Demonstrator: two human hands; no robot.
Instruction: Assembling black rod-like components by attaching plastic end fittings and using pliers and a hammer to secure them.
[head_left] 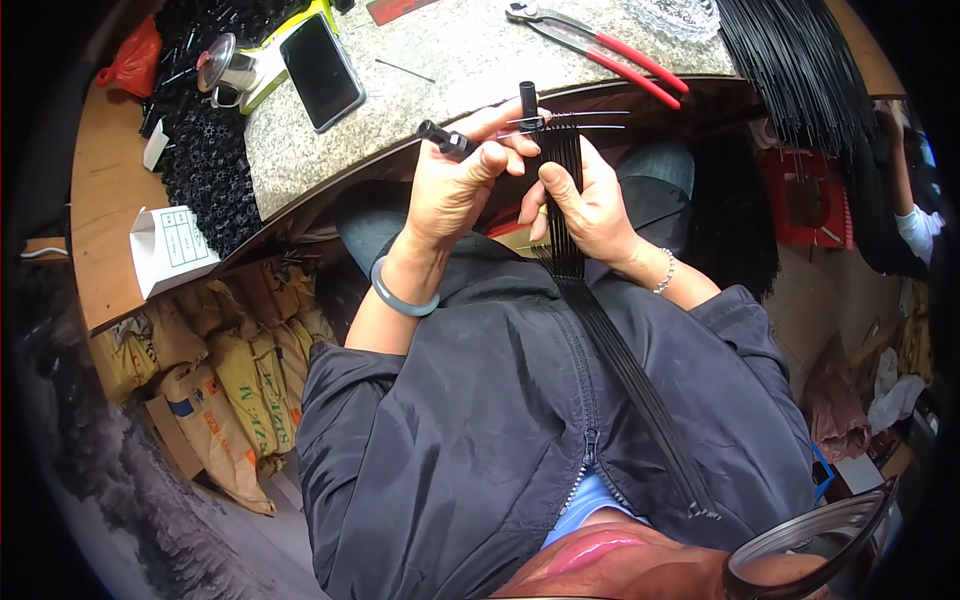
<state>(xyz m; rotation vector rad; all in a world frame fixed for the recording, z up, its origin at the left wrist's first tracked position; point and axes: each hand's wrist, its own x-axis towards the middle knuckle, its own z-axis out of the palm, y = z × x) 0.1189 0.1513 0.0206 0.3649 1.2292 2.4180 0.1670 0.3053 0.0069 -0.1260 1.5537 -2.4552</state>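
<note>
My left hand (448,190) is closed, with a short black stepped plastic tube (446,139) lodged at its thumb side. Beyond its fingertips a second black tube (528,98) stands upright at the top of a bundle of thin black rods, like umbrella ribs (563,215). My right hand (597,205) grips this bundle, its thumb pressed on the front. The rods hang down across my jacket to their tips. Two thin wires (598,127) stick out sideways at the bundle's top. Just how the upright tube meets the rods is hidden by fingers.
On the speckled tabletop (400,130) lie a phone (322,72), red-handled pliers (600,52) and a thin metal pin (405,70). Piled black plastic parts (205,180) and a white box (172,248) sit left. More black rods (800,75) overhang the right edge. Sacks (215,420) stand below.
</note>
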